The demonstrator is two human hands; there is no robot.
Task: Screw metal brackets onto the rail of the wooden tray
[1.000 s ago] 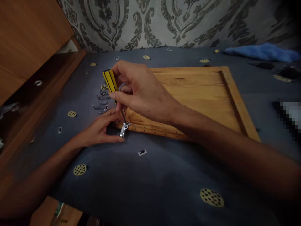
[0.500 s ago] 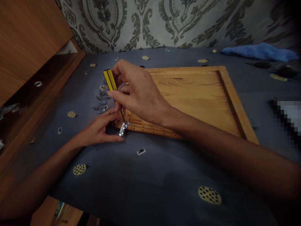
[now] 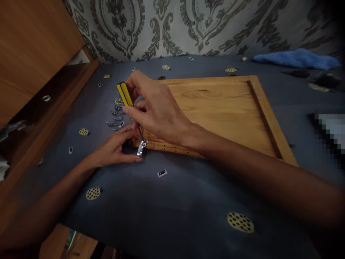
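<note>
On the bracket [image 3: 140, 149], seemingly, rests a screwdriver [image 3: 125, 95] in the right hand [image 3: 159, 109].

Compared with one second earlier, the yellow-handled screwdriver [image 3: 124, 94] has turned slightly within the right hand [image 3: 159, 111]. That hand's knuckles have tipped left, exposing more of the wooden panel [image 3: 210, 79] along its far rim and a dark patch [image 3: 161, 77] just beyond.
</note>
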